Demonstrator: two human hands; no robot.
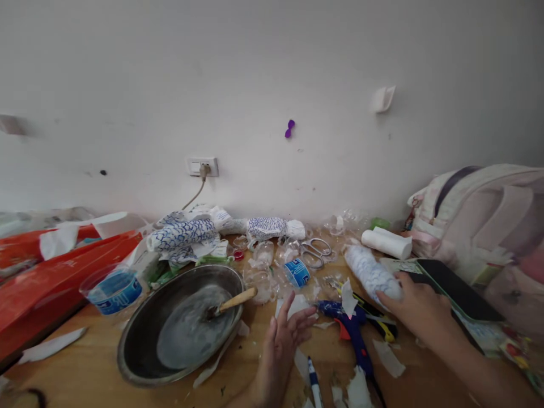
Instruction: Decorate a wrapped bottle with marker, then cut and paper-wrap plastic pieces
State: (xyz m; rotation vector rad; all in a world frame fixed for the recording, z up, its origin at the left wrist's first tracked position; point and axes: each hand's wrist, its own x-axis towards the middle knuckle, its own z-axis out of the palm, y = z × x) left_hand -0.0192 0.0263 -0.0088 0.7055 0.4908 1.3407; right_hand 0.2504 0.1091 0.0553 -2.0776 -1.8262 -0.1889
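Note:
My right hand [414, 300] has its fingers closed on the near end of a white roll with blue scale marks [370, 271], lying tilted at the right of the table. My left hand [285, 331] is held palm up with fingers apart, and nothing is in it. It is between a metal bowl [140, 300] of cloudy liquid and a blue glue gun [355, 334]. A brush with a wooden handle [238, 299] rests in the bowl. Below the glue gun's left side lies a blue and white marker [314, 381].
Scale-patterned wrapped rolls [185, 233] lie by the wall. Scissors [315, 252], clear plastic pieces and a blue-labelled plastic piece [296, 272] are mid-table. A phone [459, 289] and pale backpack [480, 209] stand right; red plastic [63, 277] lies left. Paper scraps surround the glue gun.

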